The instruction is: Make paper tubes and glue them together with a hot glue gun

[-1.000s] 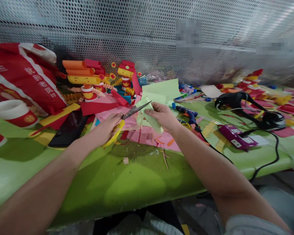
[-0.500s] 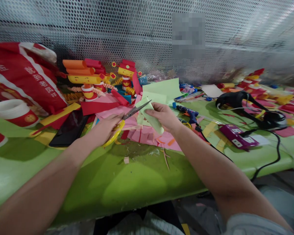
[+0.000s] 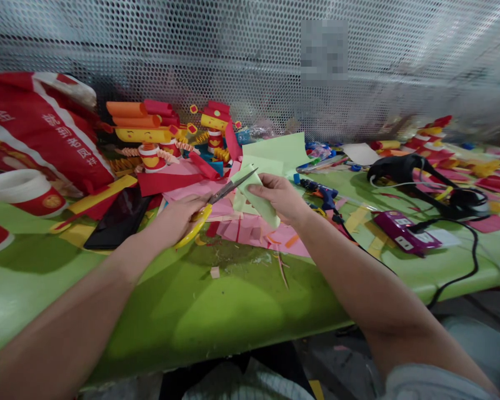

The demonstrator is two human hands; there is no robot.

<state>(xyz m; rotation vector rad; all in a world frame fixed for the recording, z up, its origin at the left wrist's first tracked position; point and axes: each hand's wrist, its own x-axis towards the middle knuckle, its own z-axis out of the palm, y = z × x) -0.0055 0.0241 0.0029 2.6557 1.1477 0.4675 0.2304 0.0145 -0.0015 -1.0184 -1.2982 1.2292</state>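
Note:
Yellow-handled scissors (image 3: pixel 198 225) are in my left hand (image 3: pixel 179 218), its fingers wrapped round the handles. Their blades point up and to the right, reaching the upper edge of a folded piece of light green paper (image 3: pixel 263 206). Between thumb and fingers, my right hand (image 3: pixel 284 197) pinches that paper. Behind it lies a larger light green sheet (image 3: pixel 277 149). Pink paper sheets and strips (image 3: pixel 250 232) spread under both hands. Whether the blades are fully closed on the paper is hard to make out.
Paper figures (image 3: pixel 144 136) and a red bag (image 3: pixel 45 133) stand at the back left. A black phone (image 3: pixel 119 219) and paper cups (image 3: pixel 29 191) are on the left. To the right are a glue gun (image 3: pixel 323 194), a purple power strip (image 3: pixel 406 233) and a black strapped device (image 3: pixel 425 186).
Hardly anything differs. The green paper and my right hand have shifted very slightly, while the scissors stay at the paper's upper edge.

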